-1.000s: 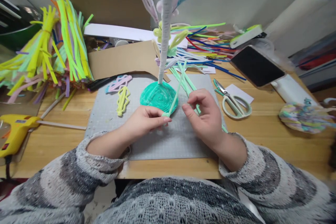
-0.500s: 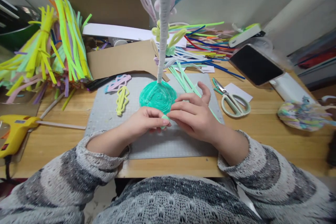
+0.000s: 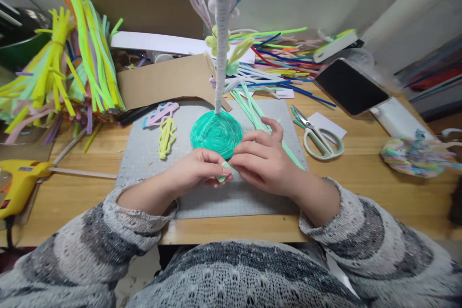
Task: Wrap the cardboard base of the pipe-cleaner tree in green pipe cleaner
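My left hand pinches the bent end of a mint green pipe cleaner over the grey cutting mat. My right hand meets it there, thumb and forefinger closed on the same piece, the other fingers lifted. Loose mint green pipe cleaners lie under my right hand and run away from me. Just beyond my hands stands a pipe-cleaner tree: a white wrapped trunk on a teal coiled base.
Scissors lie right of the mat, a phone behind them. A yellow glue gun is at the far left. Bundles of pipe cleaners stand back left, more back right. Yellow and pink pipe-cleaner shapes lie on the mat.
My right hand came down from the raised strand to my left fingertips, and both now pinch the folded end. The long strand that stood upright is no longer raised.
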Motion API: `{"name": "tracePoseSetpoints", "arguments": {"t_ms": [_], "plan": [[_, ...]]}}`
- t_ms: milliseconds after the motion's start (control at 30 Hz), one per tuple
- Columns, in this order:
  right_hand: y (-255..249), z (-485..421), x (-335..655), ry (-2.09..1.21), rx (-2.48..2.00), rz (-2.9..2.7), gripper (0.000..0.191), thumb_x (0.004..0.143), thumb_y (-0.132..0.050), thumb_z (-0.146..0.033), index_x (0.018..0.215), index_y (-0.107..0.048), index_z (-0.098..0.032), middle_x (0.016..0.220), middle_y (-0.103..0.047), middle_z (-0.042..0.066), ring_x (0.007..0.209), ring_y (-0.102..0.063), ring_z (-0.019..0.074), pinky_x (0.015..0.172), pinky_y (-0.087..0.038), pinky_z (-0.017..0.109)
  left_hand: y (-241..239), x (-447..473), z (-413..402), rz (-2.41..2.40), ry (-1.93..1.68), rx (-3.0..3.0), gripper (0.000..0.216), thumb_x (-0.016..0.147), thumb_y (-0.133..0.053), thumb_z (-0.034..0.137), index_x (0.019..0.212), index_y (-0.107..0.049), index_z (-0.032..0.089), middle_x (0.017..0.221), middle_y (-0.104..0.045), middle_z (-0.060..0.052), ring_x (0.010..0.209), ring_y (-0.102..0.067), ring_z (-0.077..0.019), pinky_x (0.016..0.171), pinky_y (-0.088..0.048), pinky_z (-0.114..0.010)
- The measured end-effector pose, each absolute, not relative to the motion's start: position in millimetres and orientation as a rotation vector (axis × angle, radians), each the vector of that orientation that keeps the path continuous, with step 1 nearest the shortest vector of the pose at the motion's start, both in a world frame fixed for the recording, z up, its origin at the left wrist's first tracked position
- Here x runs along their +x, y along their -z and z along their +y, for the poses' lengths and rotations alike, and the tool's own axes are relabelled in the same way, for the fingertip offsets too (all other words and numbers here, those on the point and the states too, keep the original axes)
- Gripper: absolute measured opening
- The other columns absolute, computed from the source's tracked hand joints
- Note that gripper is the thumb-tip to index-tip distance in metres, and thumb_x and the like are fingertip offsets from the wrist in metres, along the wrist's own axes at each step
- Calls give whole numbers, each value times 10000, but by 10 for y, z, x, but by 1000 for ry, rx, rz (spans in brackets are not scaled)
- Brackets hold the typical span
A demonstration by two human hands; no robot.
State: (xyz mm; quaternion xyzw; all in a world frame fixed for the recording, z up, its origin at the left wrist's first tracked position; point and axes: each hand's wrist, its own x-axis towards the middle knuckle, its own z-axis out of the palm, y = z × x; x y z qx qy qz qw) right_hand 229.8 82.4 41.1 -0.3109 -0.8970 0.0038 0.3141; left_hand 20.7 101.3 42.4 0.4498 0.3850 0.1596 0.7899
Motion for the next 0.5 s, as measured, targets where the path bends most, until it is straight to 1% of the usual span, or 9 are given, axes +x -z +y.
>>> {"name": "tracePoseSetpoints", "arguments": {"t_ms": [167,333,500], "plan": [[-413,819,2277,-42,-839,-2369,96,898,-545,-238,894,-638,-262,871,-717,-38,943,-547,175,1072,-165,504,-409,205,1014,833,-343,992,130,661,-748,280,646,-700,161,615,-657,-11,498,-518,-67,441,-333,-177],[-427,817,2261,-49,-845,-2315,72,879,-567,-228,878,-638,-243,840,-713,-31,927,-558,175,1062,-182,500,-401,200,1015,845,-346,1092,180,688,-738,318,660,-687,148,552,-599,8,490,-487,-63,450,-319,-177],[-427,790,2235,-49,-906,-2289,83,887,-564,-232,843,-633,-246,816,-715,-39,908,-567,167,1053,-189,478,-390,194,1004,859,-359,1201,220,724,-715,349,666,-660,144,533,-564,22,482,-436,-57,465,-310,-184]]}}
